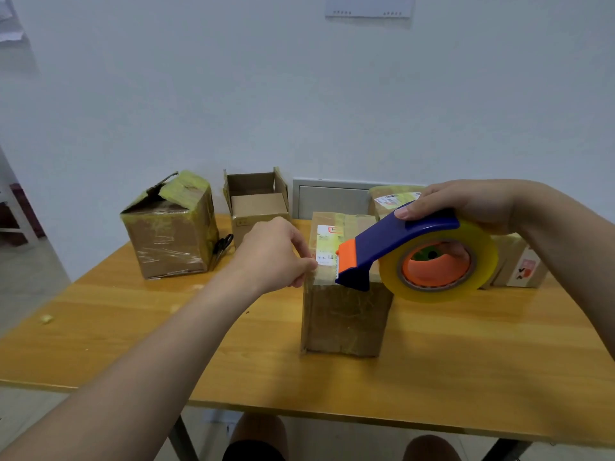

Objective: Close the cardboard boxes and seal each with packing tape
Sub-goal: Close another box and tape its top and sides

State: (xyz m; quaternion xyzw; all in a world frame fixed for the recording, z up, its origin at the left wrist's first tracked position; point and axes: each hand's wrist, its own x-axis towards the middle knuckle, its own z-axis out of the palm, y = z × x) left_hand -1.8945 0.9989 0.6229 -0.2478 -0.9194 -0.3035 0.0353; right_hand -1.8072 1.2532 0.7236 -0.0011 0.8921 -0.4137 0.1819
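Box (346, 314) stands near the middle of the table (133, 327), flaps closed, old tape and labels on top.

Left hand (276, 254): fingers curled, thumb and forefinger pinching the tape (327, 272) end down at the box's near top edge, left corner.

Right hand (466, 204): wrapped round the dispenser (399, 241), thumb flat on the blue handle, fingers showing through the core of the roll (479, 261). Orange cutter sits over the box's top, just right of the pinched end. Roll hangs off the box's right side, above the table.

Back left: taped box (169, 234), top flaps crumpled. Scissors (222, 246) lean beside it. Open box (256, 207) by the wall, flaps up. Two more boxes (519, 264) behind the right arm, partly hidden.
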